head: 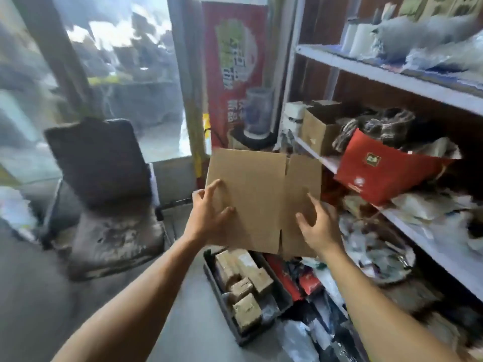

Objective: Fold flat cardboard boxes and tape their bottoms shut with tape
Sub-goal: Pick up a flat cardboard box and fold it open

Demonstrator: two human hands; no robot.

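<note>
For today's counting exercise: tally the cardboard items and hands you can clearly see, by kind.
Flat cardboard box, held up: 1
Open cardboard box on shelf: 1
Taped parcels in the black tray: about 5
Hands, left hand and right hand: 2
Total: about 9

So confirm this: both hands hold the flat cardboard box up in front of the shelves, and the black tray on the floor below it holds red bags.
One detail is wrong. The head view shows the black tray holding small brown taped parcels, not red bags. The rest stands: left hand and right hand hold the flat cardboard box before the shelves.
</note>
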